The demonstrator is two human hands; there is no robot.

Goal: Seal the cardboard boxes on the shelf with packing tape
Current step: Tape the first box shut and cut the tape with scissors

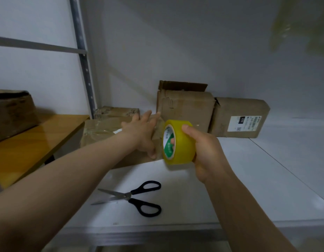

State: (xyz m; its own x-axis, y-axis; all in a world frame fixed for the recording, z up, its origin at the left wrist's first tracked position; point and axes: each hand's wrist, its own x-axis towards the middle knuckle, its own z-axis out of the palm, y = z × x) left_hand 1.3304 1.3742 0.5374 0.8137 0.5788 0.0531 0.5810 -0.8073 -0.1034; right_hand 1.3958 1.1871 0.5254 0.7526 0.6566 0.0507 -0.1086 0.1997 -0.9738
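Scissors (pixel 130 195) on white shelf (pixel 248 179); right hand (pixel 206 151) grips tape roll (pixel 184 142), left hand (pixel 139 133) spread on box (pixel 103 128)

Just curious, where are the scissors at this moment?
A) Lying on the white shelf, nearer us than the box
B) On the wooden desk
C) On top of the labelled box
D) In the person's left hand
A: the black-handled scissors lie open on the white shelf, untouched. The right hand grips the yellow tape roll, and the left hand rests flat on the cardboard box.
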